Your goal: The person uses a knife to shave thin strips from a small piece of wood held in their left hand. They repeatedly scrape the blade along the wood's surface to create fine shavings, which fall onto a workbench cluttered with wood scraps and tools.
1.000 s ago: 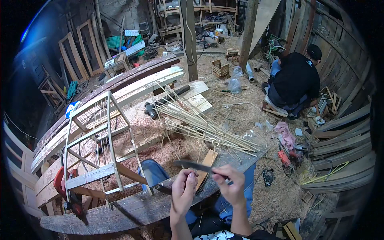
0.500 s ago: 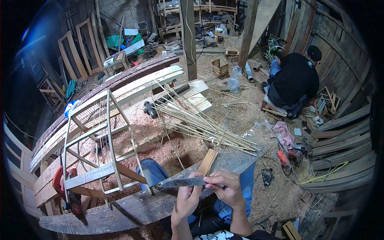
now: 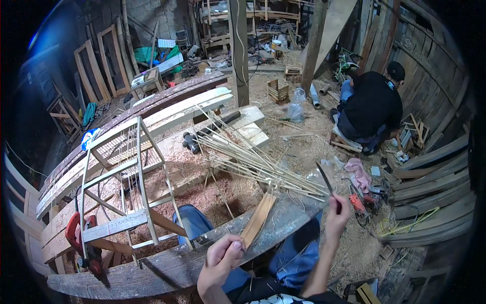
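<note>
My left hand (image 3: 221, 262) is closed on the near end of a flat light-brown wooden strip (image 3: 259, 219), which slants up and away over the dark bench plank (image 3: 167, 271). My right hand (image 3: 338, 215), out to the right, grips a knife (image 3: 324, 177) by its handle with the dark blade pointing up. Beyond the strip's far end lies a bundle of thin pale sticks (image 3: 263, 164), its ends fanned out. A small wooden frame cage with thin bars (image 3: 114, 175) stands on the bench at my left.
A hammer (image 3: 191, 142) lies behind the sticks, and a red-handled tool (image 3: 73, 230) sits beside the cage. Thick timbers (image 3: 195, 101) stretch across the back. A person in black (image 3: 372, 104) sits low at the right. Curved planks (image 3: 435, 187) line the right side; shavings cover the floor.
My right hand has moved right and up with the knife, away from my left hand. The left has shifted left and down and now holds the wooden strip's near end.
</note>
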A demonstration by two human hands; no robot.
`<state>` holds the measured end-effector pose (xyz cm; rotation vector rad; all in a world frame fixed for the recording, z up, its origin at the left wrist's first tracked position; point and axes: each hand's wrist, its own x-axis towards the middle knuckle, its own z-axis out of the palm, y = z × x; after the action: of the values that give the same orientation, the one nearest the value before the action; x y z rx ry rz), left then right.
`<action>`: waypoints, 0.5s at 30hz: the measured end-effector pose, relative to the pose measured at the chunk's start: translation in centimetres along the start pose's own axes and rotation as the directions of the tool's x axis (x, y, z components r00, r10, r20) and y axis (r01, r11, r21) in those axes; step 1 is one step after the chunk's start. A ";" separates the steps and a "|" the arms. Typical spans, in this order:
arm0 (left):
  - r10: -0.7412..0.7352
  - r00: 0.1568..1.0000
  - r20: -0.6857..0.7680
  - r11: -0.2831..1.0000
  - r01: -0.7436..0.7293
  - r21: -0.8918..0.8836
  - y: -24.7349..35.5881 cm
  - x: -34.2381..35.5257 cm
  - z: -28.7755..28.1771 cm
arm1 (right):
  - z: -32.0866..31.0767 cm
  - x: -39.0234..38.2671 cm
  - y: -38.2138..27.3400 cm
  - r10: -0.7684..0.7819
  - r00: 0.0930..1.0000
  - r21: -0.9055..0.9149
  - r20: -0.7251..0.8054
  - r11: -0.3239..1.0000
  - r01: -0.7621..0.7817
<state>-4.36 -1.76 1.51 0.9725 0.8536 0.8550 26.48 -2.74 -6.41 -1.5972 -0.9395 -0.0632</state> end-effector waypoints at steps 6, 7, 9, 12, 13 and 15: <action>0.100 0.994 -0.047 0.988 -0.105 -0.114 -2.3 3.8 1.4 | 0.2 -2.7 -4.0 -0.009 0.989 0.194 0.146 0.981 -0.020; 0.102 0.994 -0.041 0.989 -0.106 -0.106 -2.4 3.8 2.1 | 0.9 -2.8 -5.0 -0.030 0.977 0.246 0.212 0.969 -0.024; 0.121 0.992 -0.041 0.989 -0.124 -0.080 -1.9 3.7 3.4 | 1.9 -3.4 -6.8 -0.070 0.940 0.322 0.334 0.946 -0.044; 0.149 0.987 -0.053 0.985 -0.153 -0.084 -3.4 4.0 3.1 | 3.7 -4.3 -8.6 -0.319 0.878 0.421 0.357 0.894 0.153; 0.146 0.988 -0.059 0.985 -0.150 -0.087 -3.5 3.9 3.1 | 4.1 -4.5 -8.9 -0.366 0.855 0.425 0.367 0.884 0.196; 0.154 0.985 -0.072 0.980 -0.161 -0.116 -3.5 3.7 3.3 | 4.7 -4.9 -9.3 -0.456 0.803 0.433 0.385 0.857 0.279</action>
<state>0.85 -0.65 -1.42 0.9187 0.7758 1.0661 15.62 -1.82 -2.79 -1.0767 -1.5554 0.2300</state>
